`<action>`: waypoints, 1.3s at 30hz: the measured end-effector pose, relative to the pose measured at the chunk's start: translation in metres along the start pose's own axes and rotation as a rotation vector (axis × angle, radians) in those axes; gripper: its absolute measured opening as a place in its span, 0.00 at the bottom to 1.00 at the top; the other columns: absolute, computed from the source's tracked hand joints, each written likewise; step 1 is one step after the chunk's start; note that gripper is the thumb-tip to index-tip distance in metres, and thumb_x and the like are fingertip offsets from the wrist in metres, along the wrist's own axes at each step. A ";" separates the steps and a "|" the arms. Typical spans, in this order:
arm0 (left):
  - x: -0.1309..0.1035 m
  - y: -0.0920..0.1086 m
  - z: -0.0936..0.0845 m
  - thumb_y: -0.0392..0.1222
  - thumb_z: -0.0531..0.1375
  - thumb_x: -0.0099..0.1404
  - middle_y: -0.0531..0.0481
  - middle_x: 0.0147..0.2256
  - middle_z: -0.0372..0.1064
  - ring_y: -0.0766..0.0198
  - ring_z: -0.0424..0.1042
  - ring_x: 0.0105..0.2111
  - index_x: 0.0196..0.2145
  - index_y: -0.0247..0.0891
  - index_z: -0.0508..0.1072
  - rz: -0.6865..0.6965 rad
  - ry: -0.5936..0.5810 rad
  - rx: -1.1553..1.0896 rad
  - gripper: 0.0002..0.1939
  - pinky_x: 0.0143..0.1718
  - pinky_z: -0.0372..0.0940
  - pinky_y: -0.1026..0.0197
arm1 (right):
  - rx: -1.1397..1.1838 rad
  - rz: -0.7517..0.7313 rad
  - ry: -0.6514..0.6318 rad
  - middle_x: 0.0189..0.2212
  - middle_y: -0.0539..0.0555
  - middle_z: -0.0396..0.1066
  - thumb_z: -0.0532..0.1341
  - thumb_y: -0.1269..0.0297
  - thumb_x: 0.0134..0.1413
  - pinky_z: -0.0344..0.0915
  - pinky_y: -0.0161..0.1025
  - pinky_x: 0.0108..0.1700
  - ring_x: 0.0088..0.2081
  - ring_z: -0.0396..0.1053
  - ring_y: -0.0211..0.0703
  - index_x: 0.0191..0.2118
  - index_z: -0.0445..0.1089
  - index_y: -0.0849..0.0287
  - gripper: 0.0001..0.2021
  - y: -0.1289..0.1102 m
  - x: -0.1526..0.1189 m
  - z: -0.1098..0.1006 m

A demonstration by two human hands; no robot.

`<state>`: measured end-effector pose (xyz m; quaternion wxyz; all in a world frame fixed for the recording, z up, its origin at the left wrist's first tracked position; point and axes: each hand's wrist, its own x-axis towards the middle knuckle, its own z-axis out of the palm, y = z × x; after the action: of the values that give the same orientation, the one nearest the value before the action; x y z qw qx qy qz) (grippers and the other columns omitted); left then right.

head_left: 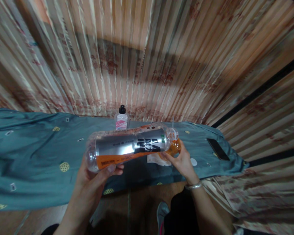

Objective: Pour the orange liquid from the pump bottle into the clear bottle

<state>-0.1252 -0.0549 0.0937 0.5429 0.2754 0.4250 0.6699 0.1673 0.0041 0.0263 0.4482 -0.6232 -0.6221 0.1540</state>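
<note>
I hold a large clear plastic bottle point(127, 145) sideways above the cloth-covered surface; it has a silver and black label, and a little orange liquid lies along its lower side. My left hand point(95, 171) grips its base end from below. My right hand point(180, 160) holds its neck end, where the mouth appears uncapped. A white piece point(155, 159), paper or tissue, lies on the cloth under the bottle's neck.
A teal cloth point(39, 153) with yellow dots covers the surface. A small clear bottle with a black cap and pink label point(122, 119) stands at the back. A dark phone point(218, 149) lies at the right. Striped curtains hang behind. My shoe point(161, 212) shows below.
</note>
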 end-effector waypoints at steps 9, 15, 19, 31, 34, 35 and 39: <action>-0.001 0.002 0.002 0.40 0.77 0.51 0.50 0.30 0.82 0.58 0.80 0.27 0.51 0.38 0.74 -0.008 -0.006 0.005 0.30 0.28 0.75 0.62 | 0.003 -0.008 0.005 0.49 0.63 0.80 0.73 0.46 0.47 0.76 0.55 0.51 0.49 0.79 0.61 0.61 0.66 0.60 0.39 0.003 0.000 0.001; 0.001 0.000 -0.002 0.40 0.77 0.50 0.50 0.30 0.81 0.58 0.80 0.28 0.44 0.39 0.76 0.000 -0.010 0.002 0.23 0.28 0.76 0.61 | -0.010 -0.008 0.007 0.49 0.63 0.80 0.73 0.46 0.48 0.75 0.56 0.52 0.49 0.79 0.62 0.62 0.66 0.60 0.39 0.003 0.000 0.000; 0.003 -0.001 -0.004 0.42 0.78 0.50 0.49 0.30 0.82 0.58 0.80 0.28 0.43 0.38 0.76 -0.002 -0.037 0.013 0.24 0.28 0.76 0.61 | -0.011 -0.009 0.001 0.50 0.65 0.80 0.73 0.46 0.47 0.75 0.57 0.52 0.49 0.79 0.64 0.60 0.67 0.62 0.38 0.001 0.001 0.000; 0.000 0.000 -0.001 0.40 0.76 0.52 0.49 0.31 0.82 0.60 0.80 0.28 0.39 0.38 0.76 0.018 -0.021 0.014 0.19 0.29 0.75 0.64 | 0.008 0.020 -0.005 0.49 0.65 0.80 0.73 0.46 0.46 0.75 0.56 0.52 0.48 0.79 0.63 0.62 0.65 0.61 0.40 0.003 0.000 0.000; 0.003 -0.001 -0.005 0.42 0.77 0.50 0.50 0.31 0.82 0.59 0.80 0.28 0.41 0.38 0.75 0.011 -0.054 0.027 0.23 0.28 0.76 0.63 | 0.007 0.011 0.006 0.50 0.65 0.80 0.74 0.46 0.46 0.75 0.57 0.52 0.48 0.79 0.63 0.62 0.66 0.62 0.41 0.004 0.000 0.001; 0.004 -0.001 -0.005 0.42 0.78 0.50 0.50 0.30 0.82 0.58 0.80 0.28 0.41 0.38 0.75 0.006 -0.065 0.036 0.24 0.28 0.76 0.63 | 0.008 0.008 0.007 0.49 0.65 0.80 0.74 0.47 0.46 0.75 0.56 0.52 0.48 0.80 0.62 0.62 0.66 0.62 0.41 0.004 0.000 0.001; 0.003 -0.001 -0.003 0.40 0.76 0.51 0.50 0.30 0.82 0.60 0.80 0.28 0.41 0.38 0.75 0.013 -0.030 0.016 0.22 0.28 0.76 0.63 | 0.022 0.005 0.001 0.51 0.64 0.80 0.74 0.47 0.46 0.75 0.55 0.53 0.49 0.80 0.61 0.63 0.65 0.61 0.41 0.004 0.000 0.001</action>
<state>-0.1280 -0.0525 0.0912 0.5426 0.2924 0.4204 0.6658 0.1688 0.0056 0.0229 0.4552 -0.6197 -0.6186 0.1616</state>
